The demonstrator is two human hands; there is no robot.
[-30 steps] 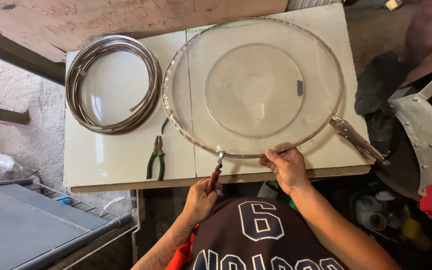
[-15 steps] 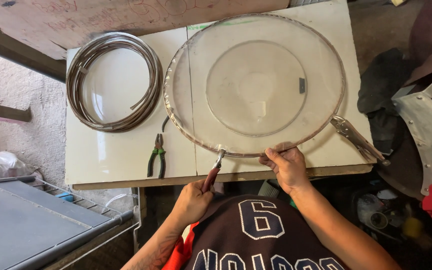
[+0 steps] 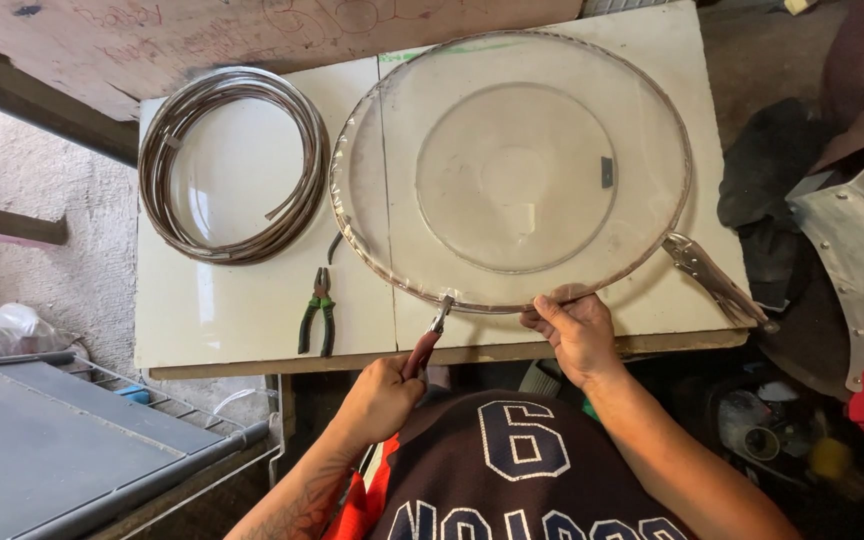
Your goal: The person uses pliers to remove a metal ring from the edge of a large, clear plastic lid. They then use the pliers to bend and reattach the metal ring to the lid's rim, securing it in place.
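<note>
Large round clear plastic disc [image 3: 512,170] flat on white bench [image 3: 252,310]. Left hand [image 3: 382,395] closed on red-handled pliers [image 3: 430,338] biting disc's near rim; right hand [image 3: 577,330] pinches rim beside. Advice: keep rim pressed flat, squeeze steadily.

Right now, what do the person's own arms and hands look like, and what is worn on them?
Both arms are bare to the shoulder: no sleeves, no gloves. The left hand and right hand show no rings or watch. The left forearm carries a dark tattoo pattern. The torso wears a dark sleeveless jersey with white characters and red side trim.
</note>
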